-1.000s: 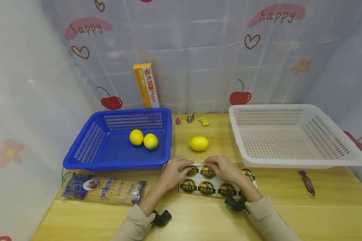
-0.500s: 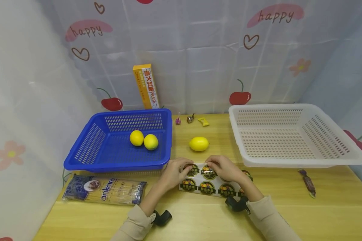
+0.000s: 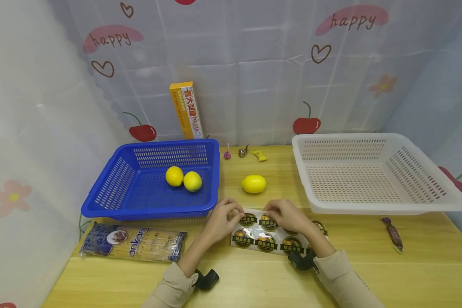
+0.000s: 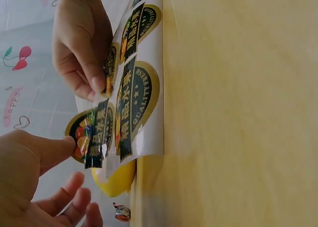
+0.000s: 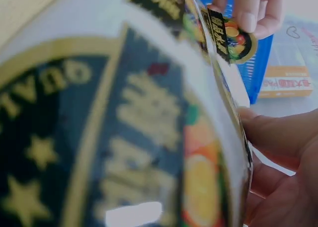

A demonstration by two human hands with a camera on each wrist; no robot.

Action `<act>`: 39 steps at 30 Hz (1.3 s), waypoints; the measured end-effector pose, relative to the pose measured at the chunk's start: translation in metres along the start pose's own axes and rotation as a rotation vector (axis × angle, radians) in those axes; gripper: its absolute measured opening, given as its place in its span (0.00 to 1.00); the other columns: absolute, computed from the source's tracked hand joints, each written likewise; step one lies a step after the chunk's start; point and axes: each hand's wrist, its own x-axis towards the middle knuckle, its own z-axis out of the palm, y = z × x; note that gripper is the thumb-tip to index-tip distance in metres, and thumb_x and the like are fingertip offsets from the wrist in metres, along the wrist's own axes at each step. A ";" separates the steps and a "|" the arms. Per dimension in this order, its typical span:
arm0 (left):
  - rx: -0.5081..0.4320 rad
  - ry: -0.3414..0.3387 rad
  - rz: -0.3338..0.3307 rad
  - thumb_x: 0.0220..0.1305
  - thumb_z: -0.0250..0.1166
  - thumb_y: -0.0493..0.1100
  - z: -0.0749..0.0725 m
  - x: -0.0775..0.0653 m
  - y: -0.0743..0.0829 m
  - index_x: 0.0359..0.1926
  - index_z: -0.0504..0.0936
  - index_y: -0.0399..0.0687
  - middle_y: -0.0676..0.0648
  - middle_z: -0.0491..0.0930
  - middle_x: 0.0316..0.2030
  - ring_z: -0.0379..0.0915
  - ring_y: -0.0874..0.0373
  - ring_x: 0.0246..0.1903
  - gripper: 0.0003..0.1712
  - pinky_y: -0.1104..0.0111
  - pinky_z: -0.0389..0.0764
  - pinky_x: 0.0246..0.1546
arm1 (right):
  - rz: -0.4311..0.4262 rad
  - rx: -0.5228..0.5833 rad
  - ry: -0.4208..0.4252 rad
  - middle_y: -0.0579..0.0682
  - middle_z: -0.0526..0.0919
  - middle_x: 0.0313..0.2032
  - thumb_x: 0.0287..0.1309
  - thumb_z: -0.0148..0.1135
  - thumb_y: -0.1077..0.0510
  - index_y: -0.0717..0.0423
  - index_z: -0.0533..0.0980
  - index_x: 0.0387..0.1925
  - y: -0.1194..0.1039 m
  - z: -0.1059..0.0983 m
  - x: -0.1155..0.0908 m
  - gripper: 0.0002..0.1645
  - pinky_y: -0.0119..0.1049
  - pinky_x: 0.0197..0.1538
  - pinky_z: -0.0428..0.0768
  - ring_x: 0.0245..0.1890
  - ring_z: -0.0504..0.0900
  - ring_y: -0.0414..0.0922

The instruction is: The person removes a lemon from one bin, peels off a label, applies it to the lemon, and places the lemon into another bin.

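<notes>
A white sheet of round fruit-label stickers [image 3: 276, 239], black and gold with glossy faces, is held up between both hands in the middle of the table. At the sheet's left top corner, my left hand [image 3: 220, 222] pinches a sticker between thumb and forefinger. In the left wrist view that sticker [image 4: 94, 137] stands partly away from the sheet, with the other left fingers spread below it. My right hand [image 3: 288, 216] grips the sheet's far edge, thumb [image 5: 273, 132] against it. Just beyond the sheet lies a yellow lemon [image 3: 254, 184].
A blue basket [image 3: 148, 211] with two yellow fruits [image 3: 183, 179] stands left, a white basket [image 3: 385, 208] right. Pasta in a clear bag [image 3: 132, 241] lies front left. A pasta box [image 3: 186, 110] stands behind. Small candies [image 3: 243, 151] lie at the back, a long wrapped candy [image 3: 392, 234] at right.
The sheet has shifted slightly right and toward me, and its tilt has changed a little. My left fingers have moved slightly at the corner. The baskets and fruit stay put.
</notes>
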 end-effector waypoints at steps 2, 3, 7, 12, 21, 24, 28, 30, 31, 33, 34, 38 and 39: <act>-0.031 -0.001 -0.007 0.59 0.66 0.40 0.000 0.000 0.000 0.30 0.82 0.46 0.51 0.76 0.34 0.69 0.59 0.33 0.03 0.70 0.72 0.33 | 0.007 -0.025 -0.002 0.47 0.82 0.27 0.59 0.59 0.65 0.60 0.80 0.32 0.002 0.002 0.000 0.04 0.31 0.30 0.75 0.24 0.72 0.35; -0.051 -0.002 -0.005 0.59 0.66 0.40 0.000 0.000 0.000 0.30 0.82 0.46 0.51 0.76 0.33 0.69 0.60 0.32 0.03 0.71 0.72 0.32 | 0.010 -0.038 -0.002 0.47 0.82 0.27 0.58 0.60 0.65 0.60 0.81 0.31 0.003 0.003 0.000 0.04 0.31 0.31 0.75 0.25 0.73 0.35; -0.136 -0.001 -0.027 0.60 0.63 0.36 0.001 0.001 -0.001 0.31 0.81 0.42 0.51 0.76 0.28 0.68 0.62 0.27 0.02 0.73 0.73 0.28 | 0.010 -0.061 0.004 0.47 0.83 0.28 0.58 0.61 0.64 0.59 0.81 0.32 0.007 0.006 0.000 0.04 0.32 0.32 0.76 0.26 0.76 0.37; -0.195 0.000 -0.123 0.63 0.59 0.36 0.001 0.005 0.000 0.34 0.80 0.42 0.52 0.75 0.26 0.68 0.62 0.28 0.04 0.74 0.72 0.29 | 0.010 -0.046 0.008 0.54 0.84 0.34 0.58 0.60 0.64 0.64 0.80 0.39 0.011 0.005 0.000 0.08 0.40 0.39 0.80 0.34 0.81 0.47; -0.298 0.094 -0.205 0.66 0.55 0.37 0.010 0.027 0.005 0.38 0.77 0.38 0.43 0.78 0.38 0.73 0.52 0.39 0.06 0.68 0.76 0.36 | 0.161 0.106 0.201 0.73 0.71 0.54 0.67 0.50 0.58 0.69 0.65 0.60 0.013 -0.007 0.015 0.25 0.51 0.43 0.80 0.44 0.78 0.65; -0.320 0.148 -0.264 0.67 0.54 0.37 0.015 0.043 0.009 0.39 0.76 0.37 0.40 0.78 0.42 0.73 0.48 0.45 0.08 0.62 0.77 0.41 | 0.275 0.247 0.241 0.73 0.66 0.58 0.70 0.45 0.52 0.65 0.57 0.67 0.015 -0.009 0.030 0.30 0.49 0.43 0.80 0.45 0.79 0.64; -0.311 0.204 -0.342 0.67 0.53 0.39 0.023 0.066 0.009 0.39 0.76 0.37 0.39 0.77 0.45 0.70 0.45 0.51 0.09 0.54 0.70 0.53 | 0.400 0.460 0.235 0.71 0.64 0.60 0.72 0.39 0.49 0.60 0.51 0.71 0.017 -0.009 0.048 0.32 0.47 0.40 0.82 0.39 0.81 0.61; -0.300 0.215 -0.375 0.66 0.53 0.40 0.026 0.076 0.008 0.40 0.76 0.37 0.39 0.76 0.46 0.69 0.45 0.52 0.10 0.54 0.67 0.56 | 0.442 0.543 0.228 0.70 0.63 0.61 0.72 0.37 0.47 0.58 0.50 0.72 0.018 -0.007 0.055 0.33 0.46 0.36 0.83 0.37 0.80 0.60; -0.298 0.215 -0.386 0.66 0.53 0.40 0.028 0.080 0.006 0.40 0.76 0.37 0.39 0.76 0.47 0.68 0.45 0.52 0.10 0.53 0.66 0.56 | 0.456 0.562 0.224 0.70 0.63 0.61 0.72 0.36 0.46 0.57 0.50 0.72 0.018 -0.006 0.058 0.33 0.45 0.36 0.83 0.37 0.80 0.60; -0.287 0.196 -0.408 0.66 0.53 0.41 0.029 0.086 0.003 0.42 0.77 0.38 0.39 0.75 0.48 0.68 0.45 0.52 0.11 0.54 0.67 0.56 | 0.477 0.598 0.213 0.68 0.61 0.63 0.72 0.33 0.44 0.56 0.49 0.72 0.020 -0.004 0.063 0.34 0.45 0.36 0.83 0.39 0.80 0.59; -0.281 0.184 -0.412 0.66 0.53 0.41 0.030 0.089 0.001 0.42 0.77 0.38 0.39 0.75 0.48 0.68 0.45 0.52 0.11 0.54 0.67 0.56 | 0.490 0.611 0.210 0.67 0.60 0.64 0.72 0.32 0.43 0.55 0.50 0.72 0.021 -0.003 0.065 0.34 0.44 0.37 0.83 0.40 0.80 0.59; -0.252 0.123 -0.415 0.66 0.54 0.40 0.030 0.095 -0.007 0.42 0.77 0.38 0.40 0.76 0.48 0.70 0.46 0.51 0.10 0.54 0.71 0.54 | 0.512 0.656 0.190 0.65 0.55 0.67 0.72 0.28 0.41 0.54 0.50 0.72 0.025 0.000 0.071 0.34 0.45 0.37 0.83 0.41 0.80 0.61; -0.245 0.114 -0.414 0.66 0.55 0.40 0.030 0.096 -0.009 0.41 0.77 0.38 0.40 0.77 0.47 0.71 0.46 0.50 0.10 0.55 0.71 0.53 | 0.519 0.675 0.189 0.65 0.55 0.68 0.72 0.28 0.41 0.54 0.51 0.72 0.026 0.000 0.073 0.34 0.45 0.37 0.83 0.40 0.81 0.60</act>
